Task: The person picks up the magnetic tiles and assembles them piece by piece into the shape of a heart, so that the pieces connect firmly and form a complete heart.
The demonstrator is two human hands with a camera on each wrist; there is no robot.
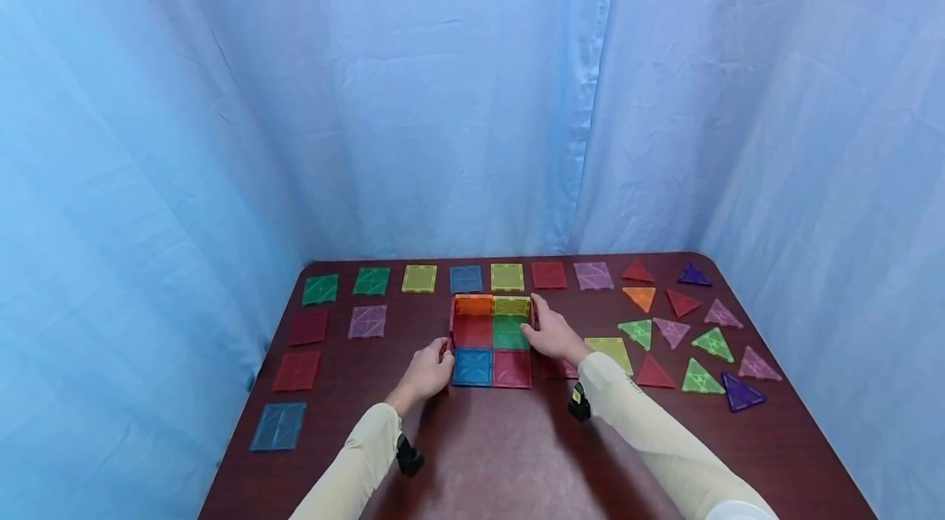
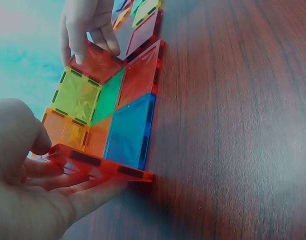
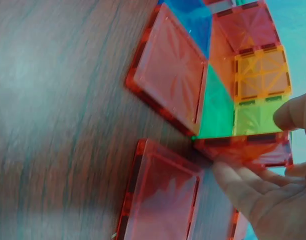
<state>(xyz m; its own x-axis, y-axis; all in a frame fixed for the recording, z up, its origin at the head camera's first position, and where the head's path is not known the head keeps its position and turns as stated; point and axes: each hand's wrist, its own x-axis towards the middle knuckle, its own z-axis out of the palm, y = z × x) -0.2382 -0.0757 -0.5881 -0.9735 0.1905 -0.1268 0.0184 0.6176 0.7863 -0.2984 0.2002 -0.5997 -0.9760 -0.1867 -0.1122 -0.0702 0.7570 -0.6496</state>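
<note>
A base of four-colour look lies flat mid-table: a blue magnetic tile [image 1: 472, 367], a red one [image 1: 512, 369], a green one [image 1: 509, 331] and another red one [image 1: 472, 331]. Along its back edge stand an orange tile [image 1: 473, 304] and a yellow tile [image 1: 511, 306]. My left hand [image 1: 428, 372] grips an upright red tile [image 2: 100, 164] at the left side, thumb inside and fingers behind. On the right side, my right hand [image 1: 552, 331] holds another upright red tile [image 3: 248, 150] between thumb and fingers.
Loose square tiles line the back and left, such as a yellow square [image 1: 420, 278] and a light blue square [image 1: 277, 426]. Several triangles, including a purple triangle [image 1: 741, 393], spread over the right. A yellow square [image 1: 609, 354] and a red square [image 3: 165, 197] lie near my right hand.
</note>
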